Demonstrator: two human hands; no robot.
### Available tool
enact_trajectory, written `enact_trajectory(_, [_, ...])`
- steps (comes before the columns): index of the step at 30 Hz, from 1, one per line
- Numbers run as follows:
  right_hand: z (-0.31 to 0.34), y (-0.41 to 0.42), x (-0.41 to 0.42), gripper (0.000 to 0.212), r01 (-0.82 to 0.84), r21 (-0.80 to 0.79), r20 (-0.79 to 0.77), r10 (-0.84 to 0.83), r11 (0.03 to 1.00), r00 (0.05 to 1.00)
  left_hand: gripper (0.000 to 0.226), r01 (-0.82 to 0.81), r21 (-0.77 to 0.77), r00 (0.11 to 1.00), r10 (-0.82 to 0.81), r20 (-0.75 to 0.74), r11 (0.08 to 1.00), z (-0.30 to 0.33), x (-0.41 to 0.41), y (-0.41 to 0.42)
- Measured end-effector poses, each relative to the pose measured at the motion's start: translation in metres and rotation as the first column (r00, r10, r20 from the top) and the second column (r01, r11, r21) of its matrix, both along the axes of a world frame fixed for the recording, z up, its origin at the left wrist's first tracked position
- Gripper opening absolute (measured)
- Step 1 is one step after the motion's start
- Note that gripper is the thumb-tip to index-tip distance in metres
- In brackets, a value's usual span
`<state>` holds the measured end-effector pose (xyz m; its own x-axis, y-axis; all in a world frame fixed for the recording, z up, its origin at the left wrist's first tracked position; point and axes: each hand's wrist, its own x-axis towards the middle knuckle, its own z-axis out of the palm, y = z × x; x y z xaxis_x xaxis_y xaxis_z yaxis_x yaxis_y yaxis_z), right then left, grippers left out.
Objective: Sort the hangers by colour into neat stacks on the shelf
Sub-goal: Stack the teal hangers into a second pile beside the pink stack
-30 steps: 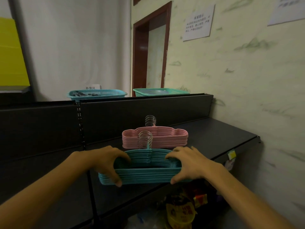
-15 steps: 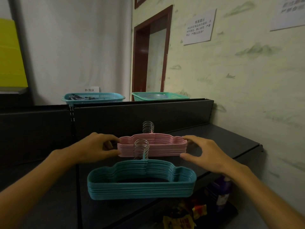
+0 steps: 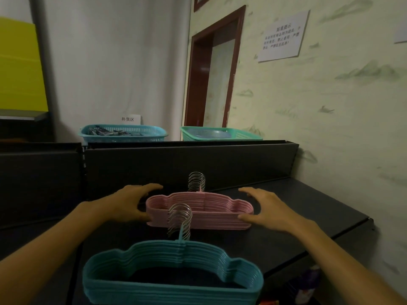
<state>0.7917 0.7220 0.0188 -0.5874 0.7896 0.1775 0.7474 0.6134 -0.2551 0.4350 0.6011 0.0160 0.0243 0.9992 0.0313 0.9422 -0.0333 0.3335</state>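
A stack of pink hangers (image 3: 204, 211) lies flat on the black shelf (image 3: 308, 208), its metal hooks pointing to the back panel. My left hand (image 3: 130, 203) cups the stack's left end, thumb against the front corner and fingers reaching behind it. At the right end, my right hand (image 3: 266, 208) has its thumb on the front corner and its fingers spread above the back edge. A stack of teal hangers (image 3: 174, 280) lies nearer to me on the same shelf, untouched, with its hooks standing up in front of the pink stack.
The shelf's black back panel (image 3: 187, 164) rises behind the hangers. On top of it stand a blue basket (image 3: 123, 133) with dark items and a green basket (image 3: 220, 134). The wall runs along the right. Packaged goods (image 3: 308, 285) sit below the shelf edge.
One second ago both hands held the teal stack; they let it go and moved back to the two ends of the pink stack. The view has tilted down and closer.
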Motion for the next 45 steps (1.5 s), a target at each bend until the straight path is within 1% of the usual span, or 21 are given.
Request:
enact_trajectory(4, [-0.007,0.025,-0.009,0.087,-0.029,-0.067,0.058,0.033,0.997,0.998,0.093,0.024,-0.029,1.0,-0.024,0.018,0.999,-0.01,-0.001,0.024])
enact_trajectory(6, [-0.01,0.035,-0.012,0.088,-0.062,-0.095,0.086,0.07,0.994,0.994,0.092,0.045,-0.056,0.998,-0.043,0.041,0.997,-0.012,0.002,0.034])
enact_trajectory(8, [-0.012,0.044,-0.015,0.084,-0.107,-0.126,0.104,0.12,0.986,0.987,0.088,0.075,-0.071,0.995,-0.07,0.066,0.995,-0.011,0.006,0.043])
enact_trajectory(11, [-0.014,0.051,-0.019,0.075,-0.165,-0.164,0.106,0.184,0.972,0.977,0.077,0.102,-0.079,0.994,-0.097,0.059,0.992,-0.01,0.01,0.053])
enact_trajectory(15, [-0.011,0.06,-0.025,0.064,-0.184,-0.169,0.136,0.208,0.968,0.969,0.053,0.124,-0.072,0.992,-0.125,-0.006,0.99,-0.008,0.009,0.056])
enact_trajectory(18, [-0.007,0.063,-0.028,0.062,-0.183,-0.167,0.132,0.206,0.969,0.97,0.047,0.113,-0.088,0.991,-0.118,-0.055,0.99,-0.006,0.009,0.058])
enact_trajectory(24, [-0.007,0.061,-0.028,0.06,-0.18,-0.134,0.147,0.199,0.975,0.969,0.049,0.096,-0.154,0.99,-0.111,-0.092,0.983,0.0,0.013,0.059])
enact_trajectory(27, [-0.005,0.059,-0.032,0.063,-0.196,-0.13,0.195,0.219,0.972,0.956,0.05,0.119,-0.203,0.983,-0.144,-0.111,0.972,0.004,0.022,0.059])
enact_trajectory(30, [-0.004,0.059,-0.037,0.067,-0.192,-0.133,0.221,0.217,0.972,0.951,0.056,0.102,-0.219,0.981,-0.135,-0.142,0.97,0.005,0.028,0.062])
enact_trajectory(35, [-0.004,0.059,-0.04,0.065,-0.189,-0.085,0.278,0.205,0.978,0.939,0.063,0.046,-0.235,0.963,-0.106,-0.248,0.971,0.007,0.029,0.066])
enact_trajectory(39, [-0.007,0.06,-0.04,0.061,-0.196,-0.083,0.274,0.212,0.977,0.938,0.064,0.042,-0.257,0.961,-0.11,-0.255,0.965,0.007,0.028,0.069])
enact_trajectory(42, [-0.009,0.06,-0.041,0.067,-0.174,-0.128,0.259,0.202,0.976,0.944,0.071,0.033,-0.283,0.957,-0.112,-0.267,0.959,0.005,0.03,0.068])
enact_trajectory(45, [-0.012,0.062,-0.043,0.065,-0.183,-0.184,0.242,0.225,0.966,0.944,0.068,0.088,-0.277,0.973,-0.142,-0.18,0.957,-0.001,0.027,0.067])
